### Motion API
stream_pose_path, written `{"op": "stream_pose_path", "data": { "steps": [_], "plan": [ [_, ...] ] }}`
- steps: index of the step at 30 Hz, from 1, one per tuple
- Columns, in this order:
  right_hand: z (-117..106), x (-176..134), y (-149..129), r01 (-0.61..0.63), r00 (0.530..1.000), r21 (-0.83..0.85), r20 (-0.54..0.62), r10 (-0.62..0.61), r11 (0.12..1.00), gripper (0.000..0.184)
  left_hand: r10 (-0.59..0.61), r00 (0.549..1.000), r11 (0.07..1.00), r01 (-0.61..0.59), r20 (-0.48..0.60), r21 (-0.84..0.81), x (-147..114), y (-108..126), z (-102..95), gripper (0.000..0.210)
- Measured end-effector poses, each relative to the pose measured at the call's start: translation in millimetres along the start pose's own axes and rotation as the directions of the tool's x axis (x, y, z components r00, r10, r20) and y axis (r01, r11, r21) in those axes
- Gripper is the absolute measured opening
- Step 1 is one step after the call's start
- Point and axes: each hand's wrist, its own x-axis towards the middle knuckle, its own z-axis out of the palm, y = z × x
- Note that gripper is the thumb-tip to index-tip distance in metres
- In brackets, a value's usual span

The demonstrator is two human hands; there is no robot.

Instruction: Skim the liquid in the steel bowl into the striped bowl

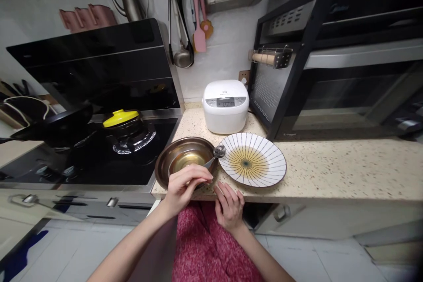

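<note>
My left hand (185, 181) is closed in a pinch at the near side of a steel bowl (161, 158). It holds a metal spoon (219, 151) by the handle, part of which is hidden behind the fingers. The spoon's head points right, over the gap between bowl and plate. Yellowish liquid (188, 159) lies in the bowl. To the right, a white plate with dark radiating lines (276, 163) contains a shallow pool of amber liquid (244, 165). My right hand (228, 207) is at the counter's front edge beside the plate, holding nothing, fingers loosely bent and slightly apart.
A white rice cooker (226, 114) stands behind the plate. At left, a pot with a yellow lid (120, 117) and a black wok (62, 123) are on the gas stove (109, 167). A black rack with an oven (357, 101) stands right, and utensils (185, 57) hang above.
</note>
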Motion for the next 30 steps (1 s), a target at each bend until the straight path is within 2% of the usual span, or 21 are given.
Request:
{"op": "stream_pose_path", "data": {
  "steps": [7,13,17,19,22,26,30],
  "plan": [
    [2.6,-5.0,-0.4,0.0,1.0,-0.031,0.022,0.0,1.0,0.059,0.143,0.982,0.986,-0.152,0.126,0.068,-2.4,-1.4,-1.9,0.023],
    [2.9,-7.0,1.1,0.013,0.998,-0.058,0.056,-0.01,0.998,0.057,0.238,0.957,0.96,-0.258,0.166,0.106,-6.6,-3.7,-1.1,0.027],
    [2.8,-6.0,0.8,0.01,0.999,-0.039,0.047,-0.008,0.999,0.051,0.246,0.956,0.958,-0.265,0.158,0.112,-6.5,-0.7,-1.2,0.025],
    [3.1,-5.9,0.5,0.012,0.999,-0.036,0.047,-0.01,0.999,0.049,0.202,0.975,0.971,-0.212,0.096,0.112,-6.8,1.6,-1.2,0.025],
    [3.8,-6.3,0.3,0.02,0.998,-0.052,0.055,-0.017,0.998,0.051,0.072,0.994,0.992,-0.062,-0.086,0.106,-7.6,4.4,-1.7,0.023],
    [4.6,-7.0,0.6,0.03,0.998,-0.053,0.05,-0.028,0.998,0.048,-0.055,0.951,0.992,0.086,-0.305,0.091,-7.5,6.2,-6.5,0.018],
    [4.8,-6.2,1.0,0.032,0.999,-0.055,0.043,-0.029,0.998,0.043,-0.1,0.92,0.985,0.145,-0.38,0.091,-10.9,6.8,-15.7,0.016]
  ]
}}
